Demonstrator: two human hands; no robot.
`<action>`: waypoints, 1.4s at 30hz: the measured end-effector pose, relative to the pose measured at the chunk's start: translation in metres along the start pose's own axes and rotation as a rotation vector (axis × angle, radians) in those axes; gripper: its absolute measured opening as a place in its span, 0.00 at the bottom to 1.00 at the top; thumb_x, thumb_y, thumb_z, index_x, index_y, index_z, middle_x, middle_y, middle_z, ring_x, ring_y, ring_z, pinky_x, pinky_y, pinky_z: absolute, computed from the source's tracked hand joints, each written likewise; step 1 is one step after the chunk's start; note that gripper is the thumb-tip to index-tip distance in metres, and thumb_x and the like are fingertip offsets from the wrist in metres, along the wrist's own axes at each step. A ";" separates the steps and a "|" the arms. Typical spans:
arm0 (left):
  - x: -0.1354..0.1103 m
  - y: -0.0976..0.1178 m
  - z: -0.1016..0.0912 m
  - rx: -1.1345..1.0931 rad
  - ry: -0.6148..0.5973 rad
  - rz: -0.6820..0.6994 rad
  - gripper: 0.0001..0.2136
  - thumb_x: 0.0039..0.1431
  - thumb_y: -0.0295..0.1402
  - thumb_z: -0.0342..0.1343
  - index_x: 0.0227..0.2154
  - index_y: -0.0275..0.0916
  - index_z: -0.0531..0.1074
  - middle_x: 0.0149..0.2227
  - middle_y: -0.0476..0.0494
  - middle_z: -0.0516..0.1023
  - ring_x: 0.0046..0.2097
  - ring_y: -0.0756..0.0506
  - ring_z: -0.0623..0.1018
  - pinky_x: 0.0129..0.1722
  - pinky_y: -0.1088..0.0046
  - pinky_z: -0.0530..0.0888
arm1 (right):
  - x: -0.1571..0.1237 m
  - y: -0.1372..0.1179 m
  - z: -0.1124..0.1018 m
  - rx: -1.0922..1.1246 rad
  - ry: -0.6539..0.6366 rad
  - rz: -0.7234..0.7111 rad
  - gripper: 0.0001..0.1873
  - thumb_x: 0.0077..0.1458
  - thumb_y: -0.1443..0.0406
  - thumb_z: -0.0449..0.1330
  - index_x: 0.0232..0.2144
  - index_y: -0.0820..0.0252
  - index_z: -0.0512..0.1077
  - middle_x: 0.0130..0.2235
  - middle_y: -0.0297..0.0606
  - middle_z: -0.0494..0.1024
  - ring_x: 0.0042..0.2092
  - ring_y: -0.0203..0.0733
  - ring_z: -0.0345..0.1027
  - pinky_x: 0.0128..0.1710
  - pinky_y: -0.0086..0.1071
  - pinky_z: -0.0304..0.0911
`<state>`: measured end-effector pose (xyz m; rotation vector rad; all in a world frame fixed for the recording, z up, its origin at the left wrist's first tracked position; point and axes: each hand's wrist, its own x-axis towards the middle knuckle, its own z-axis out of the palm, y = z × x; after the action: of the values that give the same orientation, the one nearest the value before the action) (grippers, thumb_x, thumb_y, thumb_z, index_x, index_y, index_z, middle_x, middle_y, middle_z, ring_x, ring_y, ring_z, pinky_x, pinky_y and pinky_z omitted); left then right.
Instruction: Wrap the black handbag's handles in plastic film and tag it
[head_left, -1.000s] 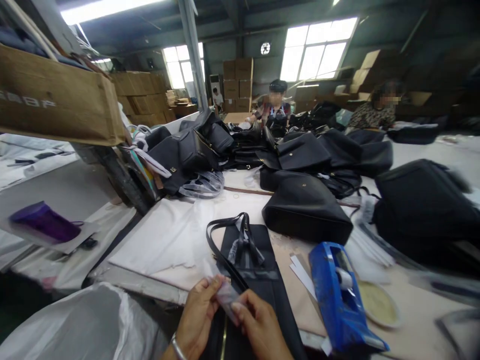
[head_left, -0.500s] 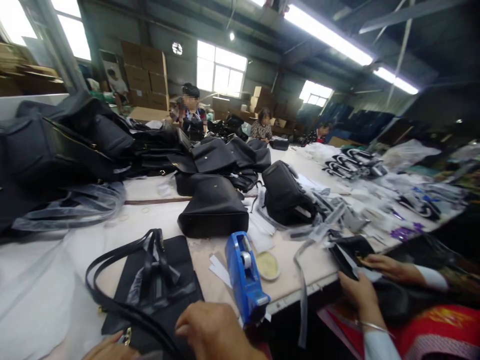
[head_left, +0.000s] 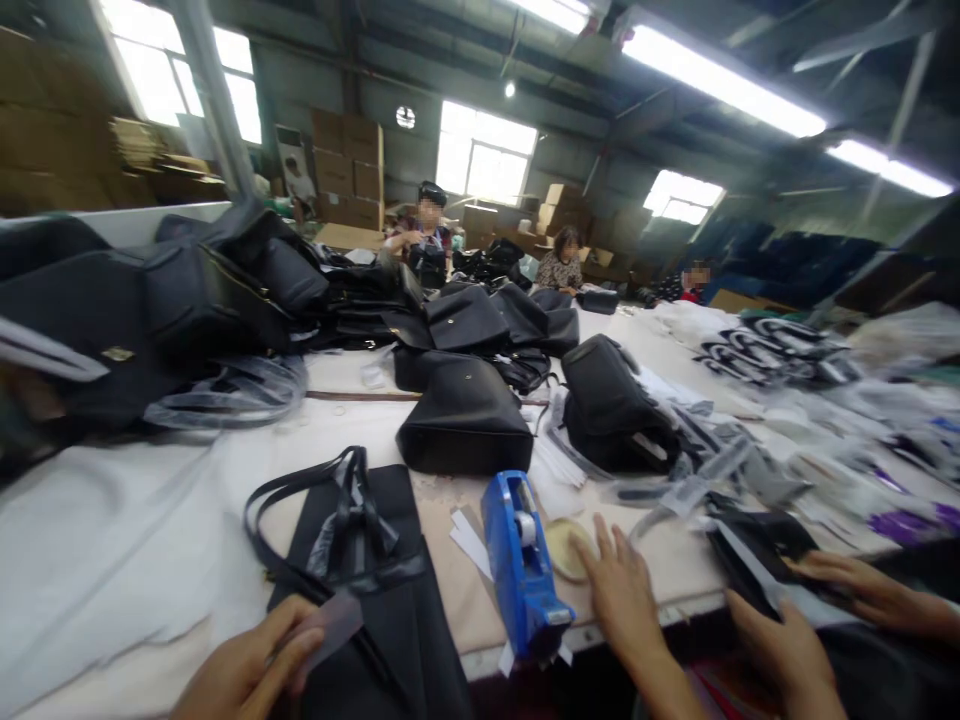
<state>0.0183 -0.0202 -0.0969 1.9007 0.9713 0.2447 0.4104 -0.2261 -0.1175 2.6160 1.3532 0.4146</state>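
Note:
My left hand [head_left: 251, 655] is closed at the lower left, pinching a small translucent plastic piece [head_left: 334, 628] between thumb and fingers. Beneath and beside it lies a flat black handbag [head_left: 401, 580] with long straps [head_left: 289, 475] looped over it. My right hand [head_left: 622, 595] is open, fingers stretched out, its tips at the round pale-yellow dish [head_left: 564, 548]; it holds nothing that I can see. Between my hands stands a blue tape dispenser [head_left: 517, 560] with a roll of tape in it. White paper strips [head_left: 471, 545] lie at its left side.
A co-worker's hands [head_left: 787, 645] work on a black bag [head_left: 765, 545] at the right. Black bags [head_left: 465, 425] stand and lie across the table [head_left: 360, 415], heaped at the left. Clear plastic [head_left: 225, 395] and white sheeting [head_left: 97, 560] cover the left side. Other people sit across the table.
My right hand has moved right from the flat handbag, past the tape dispenser, to the round dish. My left hand has risen into view with the translucent piece. The view has shifted left.

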 end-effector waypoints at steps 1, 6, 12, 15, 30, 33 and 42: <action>-0.003 0.010 -0.004 0.000 0.007 -0.020 0.18 0.64 0.47 0.42 0.24 0.43 0.65 0.23 0.53 0.70 0.28 0.46 0.74 0.33 0.73 0.67 | 0.005 0.001 -0.011 0.079 0.078 0.024 0.27 0.55 0.77 0.47 0.53 0.59 0.71 0.60 0.54 0.66 0.59 0.59 0.60 0.50 0.49 0.61; -0.013 0.027 -0.012 -0.037 0.066 -0.042 0.14 0.66 0.41 0.44 0.27 0.42 0.66 0.24 0.54 0.72 0.29 0.46 0.74 0.34 0.73 0.64 | 0.019 -0.052 -0.090 0.746 0.174 0.125 0.16 0.59 0.51 0.53 0.36 0.55 0.73 0.34 0.38 0.79 0.35 0.47 0.72 0.34 0.34 0.64; -0.028 0.016 -0.016 -0.014 0.053 -0.025 0.12 0.66 0.39 0.46 0.29 0.41 0.67 0.27 0.52 0.74 0.32 0.47 0.74 0.34 0.74 0.63 | -0.017 -0.205 -0.139 1.298 -0.418 -0.262 0.08 0.53 0.58 0.61 0.29 0.56 0.69 0.26 0.30 0.75 0.28 0.37 0.67 0.26 0.26 0.58; -0.040 0.007 -0.021 0.082 0.011 -0.023 0.11 0.65 0.37 0.46 0.31 0.41 0.68 0.32 0.49 0.76 0.36 0.46 0.74 0.36 0.73 0.63 | -0.032 -0.248 -0.127 1.357 -0.496 -0.355 0.11 0.49 0.66 0.62 0.38 0.57 0.71 0.35 0.34 0.78 0.34 0.39 0.71 0.31 0.26 0.60; -0.047 0.001 -0.017 -0.276 -0.103 -0.134 0.05 0.54 0.32 0.56 0.26 0.39 0.68 0.26 0.55 0.69 0.31 0.49 0.68 0.31 0.76 0.60 | -0.044 -0.267 -0.114 1.159 -0.566 -0.455 0.09 0.57 0.65 0.58 0.25 0.59 0.70 0.25 0.32 0.78 0.29 0.37 0.73 0.28 0.25 0.55; -0.047 -0.011 -0.020 -0.223 -0.066 -0.152 0.05 0.53 0.32 0.55 0.25 0.38 0.69 0.25 0.54 0.70 0.31 0.49 0.69 0.31 0.76 0.60 | -0.029 -0.260 -0.113 1.003 -0.509 -0.484 0.07 0.58 0.67 0.58 0.28 0.58 0.71 0.28 0.32 0.79 0.32 0.39 0.74 0.30 0.26 0.58; -0.052 -0.015 -0.034 -0.196 0.008 -0.142 0.07 0.58 0.32 0.51 0.25 0.39 0.69 0.26 0.53 0.74 0.32 0.47 0.74 0.33 0.76 0.64 | -0.012 -0.267 -0.094 0.439 -0.397 -0.567 0.16 0.47 0.80 0.60 0.38 0.63 0.74 0.39 0.48 0.79 0.38 0.54 0.77 0.31 0.35 0.66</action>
<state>-0.0423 -0.0307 -0.0799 1.6472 1.0432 0.2540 0.1679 -0.0806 -0.1035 2.2512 2.0870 -0.5032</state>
